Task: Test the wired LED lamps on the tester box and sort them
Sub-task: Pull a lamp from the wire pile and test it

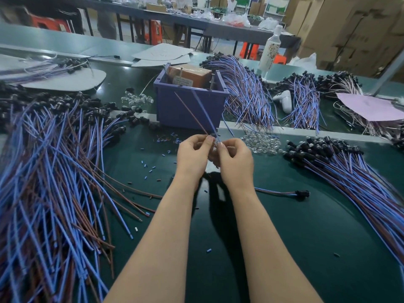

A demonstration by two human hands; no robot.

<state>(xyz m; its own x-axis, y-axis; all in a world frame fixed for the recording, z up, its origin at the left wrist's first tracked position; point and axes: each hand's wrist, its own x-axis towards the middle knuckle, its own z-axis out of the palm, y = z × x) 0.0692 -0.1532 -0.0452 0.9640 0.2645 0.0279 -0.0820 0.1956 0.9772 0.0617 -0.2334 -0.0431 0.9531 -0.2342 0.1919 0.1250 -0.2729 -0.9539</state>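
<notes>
dark green matting covers the bench, littered with small snips of wire sleeve. nearest, a big pile of wired lamps fans out on the left and a second heap lies on the right, with one stray lamp just ahead of the right forearm. which heap is tested i cannot tell, but with this many about, the job looks well short of finished. over the middle of the mat, the left hand and right hand meet, fingers curled, both pinching one wired lamp. its head is hidden between the fingertips; its brown and blue leads slant up towards the purple tester box just beyond, contact unclear. past the box lie further bundles.
</notes>
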